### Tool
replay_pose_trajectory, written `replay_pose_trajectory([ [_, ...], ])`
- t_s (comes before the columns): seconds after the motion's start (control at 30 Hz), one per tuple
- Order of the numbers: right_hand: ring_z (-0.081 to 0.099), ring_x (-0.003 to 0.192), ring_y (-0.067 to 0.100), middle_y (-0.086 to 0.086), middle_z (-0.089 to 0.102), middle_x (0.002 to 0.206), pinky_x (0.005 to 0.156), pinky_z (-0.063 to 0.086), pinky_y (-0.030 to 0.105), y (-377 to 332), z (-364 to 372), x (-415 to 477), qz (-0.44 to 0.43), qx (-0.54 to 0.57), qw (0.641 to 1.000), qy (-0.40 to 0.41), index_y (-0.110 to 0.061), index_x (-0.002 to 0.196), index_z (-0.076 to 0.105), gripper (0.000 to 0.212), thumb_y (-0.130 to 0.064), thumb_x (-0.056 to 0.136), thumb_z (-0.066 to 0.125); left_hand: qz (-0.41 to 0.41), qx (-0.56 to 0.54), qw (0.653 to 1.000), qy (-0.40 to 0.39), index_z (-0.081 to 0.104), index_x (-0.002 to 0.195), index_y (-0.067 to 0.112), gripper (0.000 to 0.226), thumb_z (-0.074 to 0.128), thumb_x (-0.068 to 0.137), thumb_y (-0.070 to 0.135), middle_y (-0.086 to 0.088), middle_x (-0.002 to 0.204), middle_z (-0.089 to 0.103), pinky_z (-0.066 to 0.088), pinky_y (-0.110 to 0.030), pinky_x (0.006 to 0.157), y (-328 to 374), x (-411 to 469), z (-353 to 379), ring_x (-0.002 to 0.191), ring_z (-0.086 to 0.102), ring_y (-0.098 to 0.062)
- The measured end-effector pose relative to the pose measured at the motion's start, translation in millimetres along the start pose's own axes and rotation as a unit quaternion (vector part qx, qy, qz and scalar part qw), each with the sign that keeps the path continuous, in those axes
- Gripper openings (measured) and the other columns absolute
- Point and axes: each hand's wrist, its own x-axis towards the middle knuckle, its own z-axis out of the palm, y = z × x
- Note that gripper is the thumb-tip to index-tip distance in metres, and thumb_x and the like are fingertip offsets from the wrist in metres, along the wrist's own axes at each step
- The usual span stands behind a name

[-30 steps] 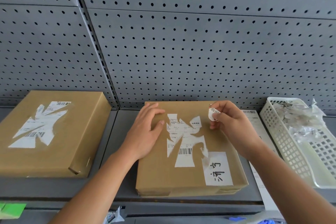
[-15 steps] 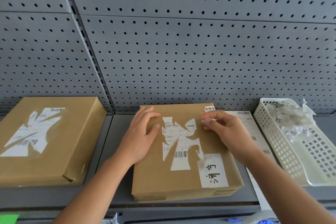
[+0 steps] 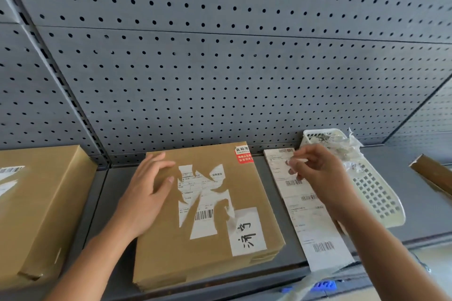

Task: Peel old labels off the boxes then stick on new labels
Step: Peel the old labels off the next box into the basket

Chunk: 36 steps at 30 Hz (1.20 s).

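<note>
Judging from its near edge, the middle box [image 3: 166, 252] in the lower centre of the frame is flat, stiff cardboard. It is probably light enough to slide, so it wants pinning while anything is pulled off it. The left grip [image 3: 146, 193] does that: released, fingers spread flat on the lid's left half. On the lid the old label [image 3: 203, 199] is a ragged white patch with a barcode, thin paper that looks likely to tear into slivers. The best hold is probably a lifted point of its torn edge, drawn low and slow. A handwritten white sticker [image 3: 247, 231] overlaps its lower right corner, and a red sticker [image 3: 242, 154] sits at the lid's far right corner. Right of the box, a strip of new labels [image 3: 318, 247] lies flat on the grey shelf [image 3: 105, 193], limp and easily creased. Over its far end the right grip [image 3: 320, 176] pinches what seems a small pale scrap [image 3: 297, 160], just short of the white basket [image 3: 376, 198] of crumpled peelings. A second box [image 3: 41, 203], likewise part-peeled, lies at the left edge. Behind everything rises grey pegboard [image 3: 220, 68].
</note>
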Motion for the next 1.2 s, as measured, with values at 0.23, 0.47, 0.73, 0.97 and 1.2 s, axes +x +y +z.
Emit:
replay_pose_trajectory([
  [0.23, 0.068, 0.071, 0.017, -0.002, 0.072, 0.086, 0.072, 0.054, 0.033, 20, -74, 19, 0.011, -0.202, 0.969, 0.142, -0.02, 0.088, 0.074, 0.003, -0.02, 0.09, 0.072, 0.004, -0.005, 1.0, 0.002, 0.051, 0.131, 0.046, 0.041, 0.042, 0.092, 0.055, 0.031, 0.157, 0.025, 0.012, -0.036, 0.121, 6, -1, -1, 0.149, 0.005, 0.011],
  [0.47, 0.061, 0.084, 0.023, 0.007, 0.065, 0.104, 0.081, 0.043, 0.032, 46, -103, 34, -0.027, -0.34, 0.92, 0.194, -0.014, 0.103, 0.077, 0.015, -0.019, 0.095, 0.065, 0.006, -0.006, 1.0, 0.003, 0.053, 0.128, 0.046, 0.03, 0.048, 0.099, 0.043, 0.03, 0.156, 0.028, 0.012, -0.032, 0.119, 7, -1, 0, 0.147, 0.005, 0.016],
  [0.73, 0.059, 0.09, 0.026, 0.004, 0.065, 0.099, 0.075, 0.041, 0.032, 63, -99, 45, -0.01, -0.366, 0.907, 0.208, -0.015, 0.093, 0.07, 0.004, -0.014, 0.09, 0.07, 0.01, -0.008, 1.0, 0.006, 0.053, 0.127, 0.047, 0.031, 0.047, 0.096, 0.046, 0.031, 0.155, 0.029, 0.014, -0.031, 0.118, 10, -1, -1, 0.148, 0.008, 0.013],
  [0.97, 0.054, 0.091, 0.024, 0.011, 0.057, 0.112, 0.074, 0.038, 0.032, 71, -99, 34, 0.031, -0.389, 0.898, 0.2, -0.012, 0.105, 0.075, 0.02, -0.026, 0.096, 0.064, 0.007, -0.002, 1.0, 0.008, 0.054, 0.129, 0.043, 0.029, 0.05, 0.101, 0.036, 0.031, 0.155, 0.028, 0.012, -0.029, 0.117, 9, -1, 0, 0.146, 0.007, 0.016],
  [1.2, 0.053, 0.112, 0.032, 0.009, 0.056, 0.116, 0.081, 0.045, 0.039, 47, -91, 32, -0.035, -0.377, 0.888, 0.26, -0.012, 0.108, 0.072, 0.027, -0.033, 0.099, 0.058, 0.009, -0.004, 1.0, 0.009, 0.054, 0.131, 0.041, 0.031, 0.05, 0.1, 0.039, 0.03, 0.155, 0.029, 0.012, -0.029, 0.117, 7, 0, 0, 0.146, 0.006, 0.016],
])
